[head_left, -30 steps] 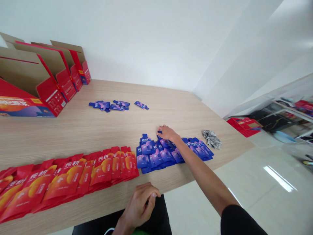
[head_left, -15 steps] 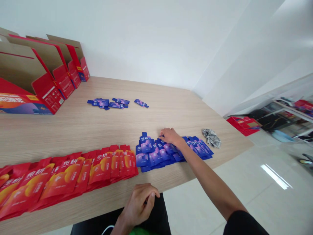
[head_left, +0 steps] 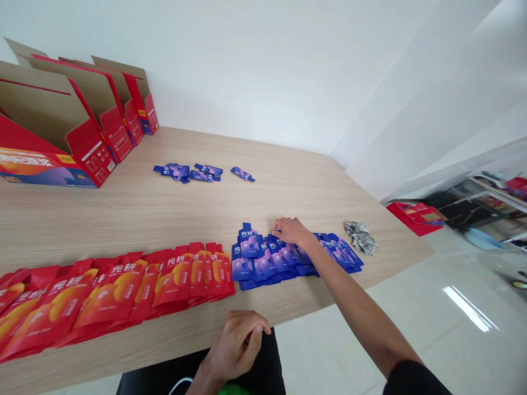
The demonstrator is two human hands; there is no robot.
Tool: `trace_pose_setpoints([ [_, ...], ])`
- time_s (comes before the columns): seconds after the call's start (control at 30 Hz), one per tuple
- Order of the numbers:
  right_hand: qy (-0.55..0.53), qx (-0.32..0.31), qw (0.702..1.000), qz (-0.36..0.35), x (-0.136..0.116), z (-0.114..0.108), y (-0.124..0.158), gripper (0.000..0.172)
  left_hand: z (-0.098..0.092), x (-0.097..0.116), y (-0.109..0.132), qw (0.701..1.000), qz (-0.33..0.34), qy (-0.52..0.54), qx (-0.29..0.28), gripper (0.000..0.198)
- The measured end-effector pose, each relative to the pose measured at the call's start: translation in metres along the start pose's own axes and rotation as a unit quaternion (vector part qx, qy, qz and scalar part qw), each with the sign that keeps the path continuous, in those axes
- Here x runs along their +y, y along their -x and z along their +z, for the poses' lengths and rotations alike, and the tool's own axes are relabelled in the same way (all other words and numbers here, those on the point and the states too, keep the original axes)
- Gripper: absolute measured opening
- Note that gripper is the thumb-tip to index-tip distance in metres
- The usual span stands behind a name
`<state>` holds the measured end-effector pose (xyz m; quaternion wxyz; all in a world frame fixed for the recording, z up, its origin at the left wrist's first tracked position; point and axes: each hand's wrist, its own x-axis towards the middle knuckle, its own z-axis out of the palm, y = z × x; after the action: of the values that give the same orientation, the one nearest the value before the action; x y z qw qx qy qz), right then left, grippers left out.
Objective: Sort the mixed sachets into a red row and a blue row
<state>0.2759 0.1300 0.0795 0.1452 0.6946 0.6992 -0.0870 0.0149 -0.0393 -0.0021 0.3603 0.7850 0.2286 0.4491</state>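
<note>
My right hand [head_left: 290, 230] rests on the overlapping row of blue pouches [head_left: 267, 260], fingers bent down at the tops of the pouches; its fingertips are partly hidden, so a grip cannot be made out. Below the table's front edge, my left hand [head_left: 239, 343] is curled above my lap, with nothing visible in it. A long row of overlapping red pouches [head_left: 111, 291] lies to the left of the blue ones, along the front of the table.
Open red boxes [head_left: 93, 156] stand at the back left. Several small blue pouches [head_left: 175, 171] lie farther back on the table [head_left: 288, 186]. A crumpled grey cloth [head_left: 360, 237] lies at the right. Another red box [head_left: 415, 216] is beyond the table's right edge.
The whole view has shifted slightly, moving the table items a little to the right. My hands keep nearly the same poses, and the pouches show no clear rearrangement.
</note>
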Motion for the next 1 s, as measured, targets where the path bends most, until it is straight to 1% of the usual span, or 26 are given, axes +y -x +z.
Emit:
trace_pose_setpoints([
  [0.07, -0.007, 0.018, 1.000, -0.014, -0.007, 0.002, -0.011, 0.030, 0.000, -0.001, 0.000, 1.000, 0.001, 0.000, 0.002, 0.040],
  [0.1, -0.019, 0.032, 0.999, -0.033, -0.011, 0.004, -0.017, 0.031, 0.001, -0.001, 0.000, 1.000, 0.002, 0.000, 0.003, 0.040],
  [0.17, -0.060, 0.064, 0.991, -0.100, -0.022, 0.010, -0.031, 0.032, 0.001, -0.002, 0.000, 1.000, 0.005, 0.001, 0.008, 0.041],
  [0.27, -0.127, 0.099, 0.964, -0.212, -0.036, 0.022, -0.050, 0.029, 0.003, -0.003, 0.000, 1.000, 0.010, 0.002, 0.019, 0.043],
  [0.33, -0.155, 0.115, 0.950, -0.247, -0.039, 0.030, -0.057, 0.027, 0.003, -0.003, 0.000, 1.000, 0.011, 0.004, 0.021, 0.042],
  [0.4, -0.170, 0.121, 0.942, -0.261, -0.037, 0.034, -0.058, 0.024, 0.003, -0.003, 0.000, 1.000, 0.009, 0.007, 0.018, 0.041],
  [0.5, -0.179, 0.107, 0.936, -0.284, -0.029, 0.036, -0.053, 0.016, 0.002, -0.002, 0.001, 1.000, 0.013, 0.010, 0.017, 0.038],
  [0.6, -0.181, 0.104, 0.928, -0.308, -0.024, 0.035, -0.043, 0.012, 0.001, -0.001, 0.000, 0.998, 0.031, -0.004, 0.046, 0.030],
  [0.67, -0.175, 0.110, 0.925, -0.317, -0.023, 0.035, -0.036, 0.012, 0.002, -0.001, -0.002, 0.995, 0.037, -0.045, 0.077, 0.025],
  [0.73, -0.170, 0.113, 0.922, -0.329, -0.023, 0.035, -0.030, 0.014, 0.006, -0.002, -0.005, 0.987, 0.017, -0.125, 0.095, 0.026],
  [0.83, -0.173, 0.105, 0.912, -0.356, -0.024, 0.034, -0.024, 0.016, 0.016, -0.007, -0.011, 0.961, -0.034, -0.261, 0.082, 0.043],
  [0.87, -0.176, 0.104, 0.912, -0.356, -0.025, 0.033, -0.022, 0.019, 0.020, -0.009, -0.013, 0.953, -0.045, -0.292, 0.072, 0.050],
  [0.9, -0.179, 0.109, 0.917, -0.338, -0.024, 0.031, -0.021, 0.023, 0.023, -0.012, -0.013, 0.947, -0.052, -0.312, 0.059, 0.054],
  [0.93, -0.178, 0.123, 0.930, -0.298, -0.023, 0.029, -0.021, 0.026, 0.026, -0.015, -0.014, 0.943, -0.055, -0.325, 0.047, 0.058],
  [0.97, -0.174, 0.141, 0.946, -0.233, -0.022, 0.026, -0.021, 0.030, 0.027, -0.017, -0.014, 0.941, -0.056, -0.331, 0.036, 0.059],
  [1.0, -0.165, 0.160, 0.962, -0.150, -0.019, 0.023, -0.022, 0.034, 0.029, -0.019, -0.013, 0.941, -0.057, -0.332, 0.027, 0.059],
])
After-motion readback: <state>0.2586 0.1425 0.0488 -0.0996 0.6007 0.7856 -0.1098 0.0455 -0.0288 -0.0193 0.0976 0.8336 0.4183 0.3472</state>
